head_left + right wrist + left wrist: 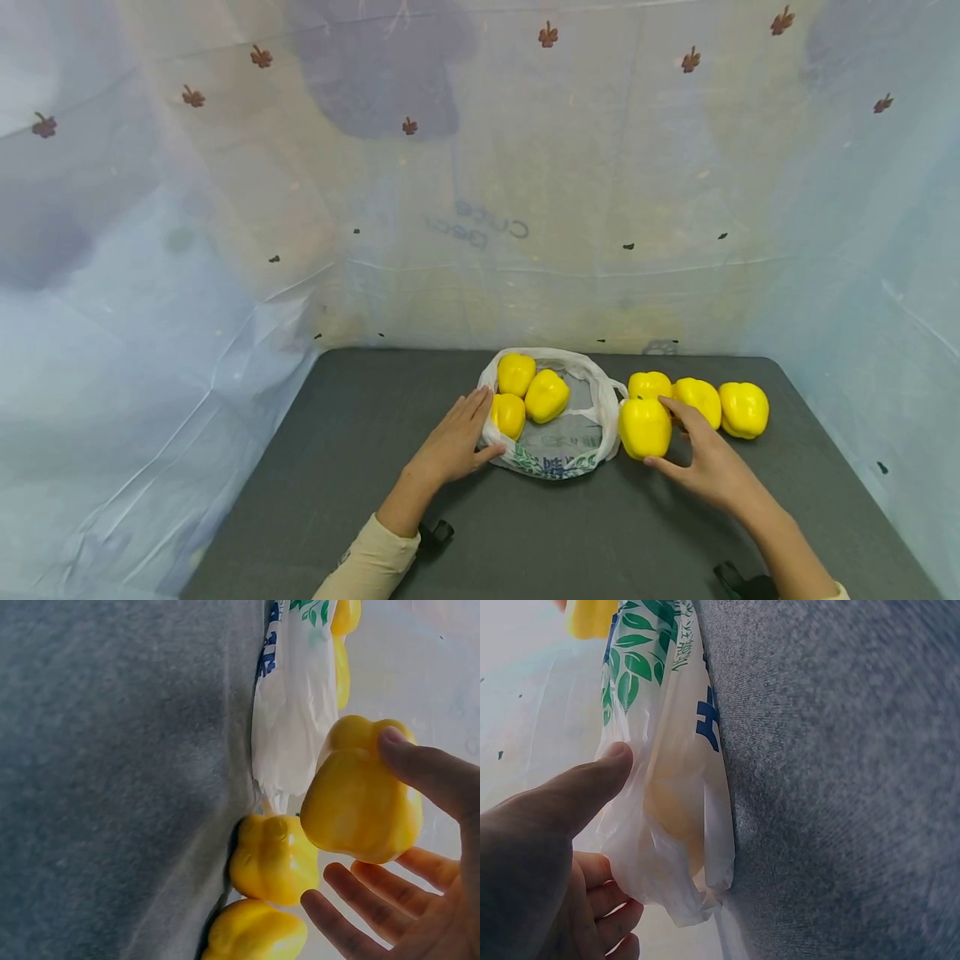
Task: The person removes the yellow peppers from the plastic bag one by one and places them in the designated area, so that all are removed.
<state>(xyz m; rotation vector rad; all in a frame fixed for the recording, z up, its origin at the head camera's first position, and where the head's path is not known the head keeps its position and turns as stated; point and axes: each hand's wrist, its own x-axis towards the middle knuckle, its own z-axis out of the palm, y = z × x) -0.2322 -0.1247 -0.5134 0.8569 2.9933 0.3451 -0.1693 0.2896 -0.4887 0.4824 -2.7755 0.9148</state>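
Observation:
A white plastic bag (551, 471) printed with green leaves and blue characters stands with its mouth wide apart on the table. Inside, at its left, are three yellow bell peppers (547, 396). My left hand (455, 440) rests against the bag's left side, fingers along the rim and thumb on the front, as the left wrist view also shows. My right hand (708, 462) holds another yellow bell pepper (364, 799) between thumb and fingers, beside the bag's right rim. In the right wrist view this bell pepper is up off the table.
Three more yellow bell peppers (743, 410) sit in a row on the dark grey table (360, 433), right of the bag. One bag handle (619, 389) sticks out toward them. A pale patterned sheet (480, 183) hangs behind and at both sides.

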